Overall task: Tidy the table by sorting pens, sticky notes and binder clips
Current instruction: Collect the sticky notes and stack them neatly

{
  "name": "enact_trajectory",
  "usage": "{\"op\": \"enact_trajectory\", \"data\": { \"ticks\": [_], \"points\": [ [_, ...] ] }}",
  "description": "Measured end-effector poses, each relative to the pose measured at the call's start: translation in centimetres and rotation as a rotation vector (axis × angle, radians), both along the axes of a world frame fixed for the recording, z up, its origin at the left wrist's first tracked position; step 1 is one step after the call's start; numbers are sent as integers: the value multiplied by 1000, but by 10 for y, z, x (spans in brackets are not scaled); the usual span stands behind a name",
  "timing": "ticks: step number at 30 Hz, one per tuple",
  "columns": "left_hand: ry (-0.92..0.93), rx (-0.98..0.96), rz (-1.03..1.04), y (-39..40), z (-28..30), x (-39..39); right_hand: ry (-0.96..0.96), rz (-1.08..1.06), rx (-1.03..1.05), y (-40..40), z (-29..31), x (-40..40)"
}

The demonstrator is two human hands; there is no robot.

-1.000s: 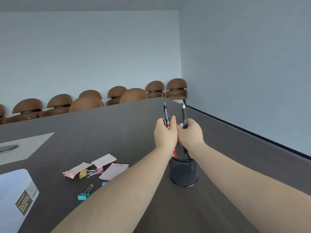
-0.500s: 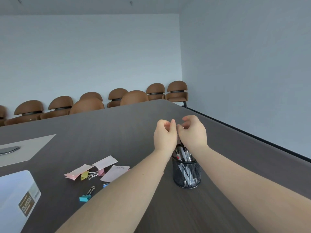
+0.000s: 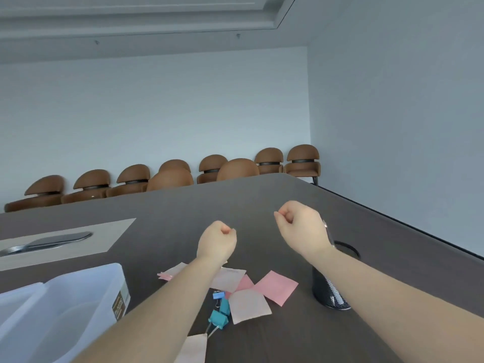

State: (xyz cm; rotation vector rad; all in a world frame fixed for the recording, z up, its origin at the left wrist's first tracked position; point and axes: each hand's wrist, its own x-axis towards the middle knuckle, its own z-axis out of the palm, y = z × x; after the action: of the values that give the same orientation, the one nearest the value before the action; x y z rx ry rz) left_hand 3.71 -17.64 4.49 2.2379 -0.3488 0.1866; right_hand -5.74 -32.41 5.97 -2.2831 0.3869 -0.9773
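A black mesh pen cup (image 3: 332, 289) stands on the dark table (image 3: 162, 205) at the right, with pens inside; one pen top (image 3: 328, 231) shows behind my right wrist. Pink sticky notes (image 3: 275, 286) lie scattered in the middle, partly under my left forearm. Blue binder clips (image 3: 219, 318) lie just in front of them. My left hand (image 3: 216, 241) hovers over the notes, curled into a loose fist with nothing in it. My right hand (image 3: 301, 226) is also curled, with nothing in it, just left of the cup.
A clear plastic organiser box (image 3: 78, 305) with compartments sits at the near left. A light inset panel with a dark metal flap (image 3: 52, 241) lies further left. Brown chairs (image 3: 235, 169) line the far table edge and wall.
Both hands let go of the pens into the cup, then moved apart. My left hand swung left over the sticky notes. The camera tilted, so more notes and clips show.
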Motion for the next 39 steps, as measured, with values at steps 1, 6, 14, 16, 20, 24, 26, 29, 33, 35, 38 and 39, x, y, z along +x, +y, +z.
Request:
{"op": "enact_trajectory", "data": {
  "ticks": [1,6,14,16,20,24,26,29,33,35,38,39],
  "points": [
    [30,75,13,15,-3,2,23,23,0,11,-4,4],
    [228,367,75,73,-28,10,308,137,-64,48,-28,24],
    [397,831,-289,117,-36,-3,890,316,-164,56,-57,28],
    [441,888,-348,119,-35,-5,948,345,-183,59,-58,27],
    [424,1037,-407,123,-39,-10,1041,376,-262,66,-59,25],
    [404,1035,-420,124,-39,-15,1046,392,-279,69,-62,27],
    [394,1007,-421,124,-37,-17,1047,415,-292,70,-60,26],
    [377,969,-414,122,-37,-21,1054,434,-305,71,-61,25],
    [405,928,-416,126,-36,-24,1047,351,-315,69,-61,20],
    [407,906,-417,128,-39,-24,1046,362,-333,68,-58,17],
    [419,811,-389,131,-41,-25,1080,411,-372,69,-56,19],
    [440,755,-374,132,-41,-25,1090,423,-371,69,-58,21]
  ]
}}
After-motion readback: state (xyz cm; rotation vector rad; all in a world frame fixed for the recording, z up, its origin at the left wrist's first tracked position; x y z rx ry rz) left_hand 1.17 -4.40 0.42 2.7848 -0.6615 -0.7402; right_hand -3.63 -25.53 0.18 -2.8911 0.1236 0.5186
